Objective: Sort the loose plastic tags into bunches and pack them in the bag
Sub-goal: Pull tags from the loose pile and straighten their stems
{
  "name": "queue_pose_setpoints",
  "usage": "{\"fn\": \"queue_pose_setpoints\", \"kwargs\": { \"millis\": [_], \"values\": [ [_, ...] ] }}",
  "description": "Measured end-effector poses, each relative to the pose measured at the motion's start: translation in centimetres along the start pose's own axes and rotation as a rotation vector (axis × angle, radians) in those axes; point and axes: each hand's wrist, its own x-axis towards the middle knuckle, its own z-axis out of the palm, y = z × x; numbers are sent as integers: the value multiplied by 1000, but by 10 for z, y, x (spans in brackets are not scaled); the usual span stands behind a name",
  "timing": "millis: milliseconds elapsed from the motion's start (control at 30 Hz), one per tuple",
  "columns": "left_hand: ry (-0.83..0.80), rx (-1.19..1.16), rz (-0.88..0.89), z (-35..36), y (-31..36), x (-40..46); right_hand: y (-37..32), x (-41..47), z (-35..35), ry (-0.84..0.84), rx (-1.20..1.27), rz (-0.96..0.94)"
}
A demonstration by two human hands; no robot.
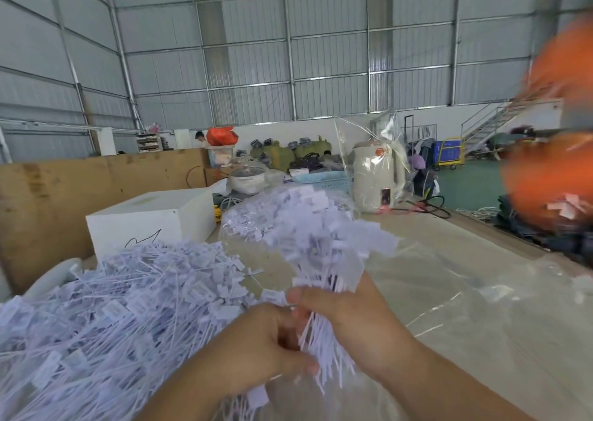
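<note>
White plastic tags fill most of what I see. I hold a thick bunch of tags [324, 260] upright between both hands, its flat label ends fanned out at the top and its thin tails hanging down below my grip. My right hand [356, 321] wraps the stems from the right side, thumb laid across the front and the other fingers curled round the back. My left hand [256, 347] closes on the tails just below it, fingers [288, 334] curled in and pinching the lower stems, so the two hands touch around the same bunch.

To my left a big loose heap of tags [106, 318] lies on the bench, the strips crossing every way. Behind the bunch sits a clear plastic bag [253, 221] already holding packed tags, and it lies just beside a white box [154, 218] with a black scribble on its front face. Clear plastic sheeting [465, 292] covers the bench to my right.

Farther back stand a cream kettle [375, 177] partly wrapped in clear film, a pale blue basket [324, 178] and a white cooker with a glass lid [248, 177]. A blurred orange shape [552, 177] fills the right edge; I cannot tell what it is.
</note>
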Motion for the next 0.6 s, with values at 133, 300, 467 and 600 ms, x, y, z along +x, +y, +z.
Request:
{"fn": "queue_pose_setpoints", "kwargs": {
  "millis": [133, 300, 467, 600],
  "values": [
    [57, -15, -1, -2, 7, 0, -5, 5, -3, 59, 17, -49],
    [106, 234, -10, 5, 8, 1, -9, 3, -3, 23, -1, -167],
    [8, -77, -101, 16, 6, 7, -5, 6, -2, -37, -65, -130],
    [-57, 46, -105, 15, 1, 7, 12, 3, -2, -98, -119, -51]
  ]
}}
